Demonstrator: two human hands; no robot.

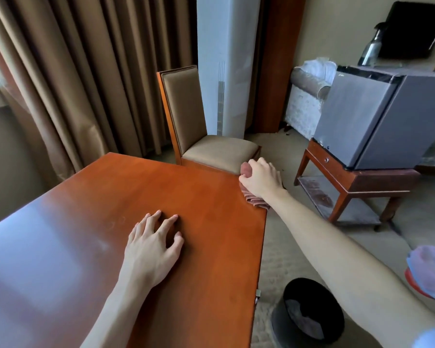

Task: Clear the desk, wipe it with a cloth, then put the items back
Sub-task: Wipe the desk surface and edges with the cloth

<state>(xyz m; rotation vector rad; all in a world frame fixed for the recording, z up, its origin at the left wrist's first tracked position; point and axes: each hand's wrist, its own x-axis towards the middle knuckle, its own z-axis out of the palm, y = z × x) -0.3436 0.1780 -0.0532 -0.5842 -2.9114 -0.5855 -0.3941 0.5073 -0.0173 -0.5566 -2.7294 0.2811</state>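
Observation:
The reddish-brown wooden desk point(126, 197) fills the lower left, its top bare apart from my hands and a cloth. My right hand point(260, 178) grips a bunched pinkish-brown cloth point(255, 199) at the desk's far right corner, with the cloth pressed on the wood and hanging partly over the edge. My left hand point(152, 247) rests on the desktop near the middle, its fingers spread and bent with the tips touching the wood. It holds nothing.
An upholstered chair point(199, 121) stands behind the desk's far edge. To the right, a grey mini fridge point(382, 121) sits on a low wooden stand point(349, 187). A black waste bin point(309, 315) stands on the carpet beside the desk. A spray bottle point(371, 46) is on top of the fridge.

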